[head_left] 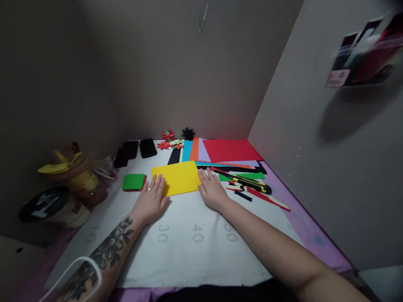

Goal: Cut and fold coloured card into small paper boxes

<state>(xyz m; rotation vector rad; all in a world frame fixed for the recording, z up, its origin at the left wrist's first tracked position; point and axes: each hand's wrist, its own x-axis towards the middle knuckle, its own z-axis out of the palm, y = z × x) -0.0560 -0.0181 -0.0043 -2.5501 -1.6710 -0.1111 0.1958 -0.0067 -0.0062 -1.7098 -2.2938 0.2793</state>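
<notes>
A yellow sheet of paper (178, 178) lies flat on the white cutting mat (182, 259). My left hand (153, 200) rests with its fingers stretched out at the sheet's left edge. Flat and open, my right hand (212, 189) touches the sheet's right edge. Beside my left fingertips is a folded green piece of paper (134, 181) with some red under it. To the right of my right hand lie a yellow and black utility knife (251, 183), a green paper strip (258, 176) and several narrow scraps in red, black and white.
Coloured sheets, with a red one (231, 149) on top, are fanned at the back right. Folded paper stars (168, 135) and a black star (188, 133) stand by the wall. Two dark flat objects (148, 148) lie left. Pots (85, 181) line the left side; a white cable (95, 266) crosses my left forearm.
</notes>
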